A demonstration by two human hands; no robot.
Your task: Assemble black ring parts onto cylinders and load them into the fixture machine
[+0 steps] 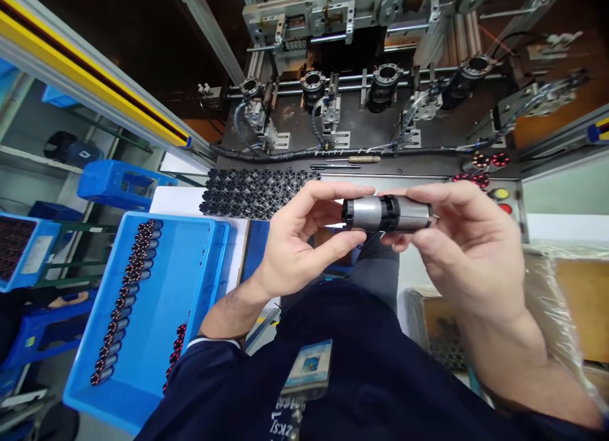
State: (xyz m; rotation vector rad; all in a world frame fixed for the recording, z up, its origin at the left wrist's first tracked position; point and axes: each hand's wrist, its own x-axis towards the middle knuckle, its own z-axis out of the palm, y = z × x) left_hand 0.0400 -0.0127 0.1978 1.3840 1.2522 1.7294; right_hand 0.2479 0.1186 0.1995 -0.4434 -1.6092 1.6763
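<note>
Both hands hold a short metal cylinder (385,213) with a black band round its middle, level in front of my chest. My left hand (304,238) pinches its left silver end between thumb and fingers. My right hand (457,250) grips the right silver end, fingers curled over it. Below the hands are my dark sleeves and a badge (309,365).
A blue tray (190,282) at the left holds a long row of copper-wound parts (126,295). Black ring parts (252,190) lie stacked on the bench edge. Behind stands a machine with several round fixtures (385,76). Red and yellow buttons (502,200) sit at right; boxes under plastic (571,301).
</note>
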